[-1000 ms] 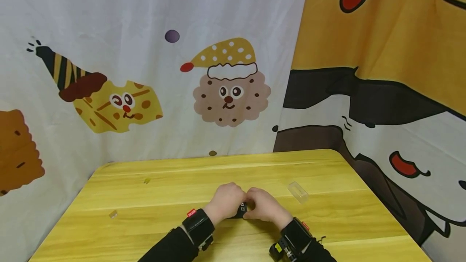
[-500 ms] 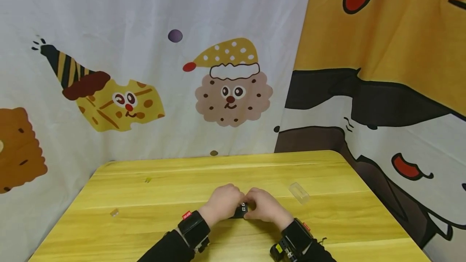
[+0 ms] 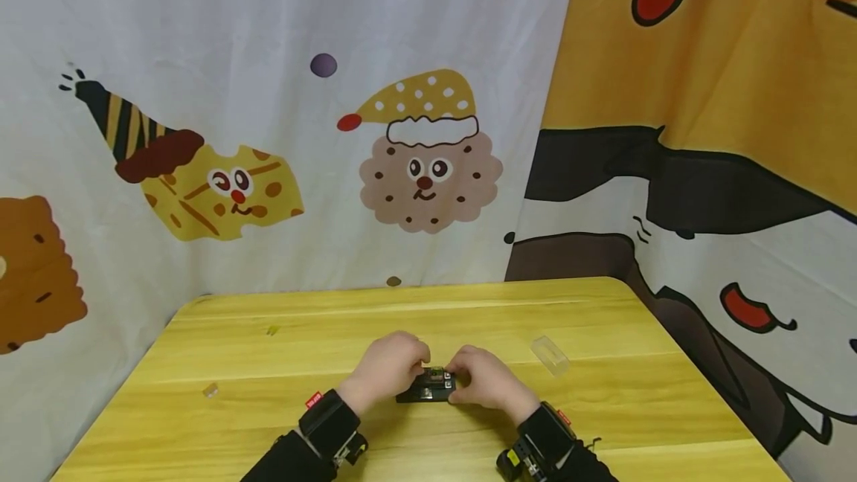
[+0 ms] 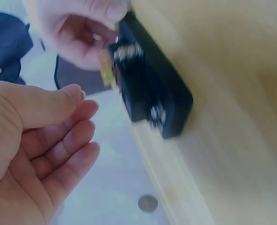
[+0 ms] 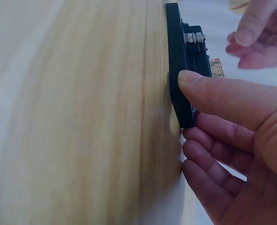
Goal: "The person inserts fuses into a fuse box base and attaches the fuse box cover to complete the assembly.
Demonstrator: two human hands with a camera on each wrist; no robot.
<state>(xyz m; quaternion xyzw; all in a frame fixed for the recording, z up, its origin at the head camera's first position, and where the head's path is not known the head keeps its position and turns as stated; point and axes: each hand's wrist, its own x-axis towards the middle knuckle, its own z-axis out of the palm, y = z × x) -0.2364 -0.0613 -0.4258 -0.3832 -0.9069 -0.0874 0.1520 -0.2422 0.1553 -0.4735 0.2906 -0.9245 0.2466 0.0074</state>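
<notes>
A small black rectangular base [image 3: 425,387] with metal screw terminals sits on the table in front of me. My right hand [image 3: 489,379] pinches its right end, the thumb [image 5: 190,78] pressed against the edge of the base in the right wrist view. A small translucent yellowish piece [image 5: 217,68] sticks out from the raised black part. To the left, my left hand [image 3: 384,367] hovers at the far side of the base. Its fingers [image 4: 77,136] are loosely bent in the left wrist view, apart from the base, with nothing seen between them.
A clear plastic cover [image 3: 550,355] lies on the wooden table [image 3: 335,445] beyond my right hand. Two small pieces lie to the left: a clear brownish bit [image 3: 210,390] and a yellow-green bit [image 3: 271,330]. A printed curtain [image 3: 268,80] hangs behind the table.
My left hand has drawn back to the left, away from the right hand, uncovering more of the black base. The right hand keeps its place and grip.
</notes>
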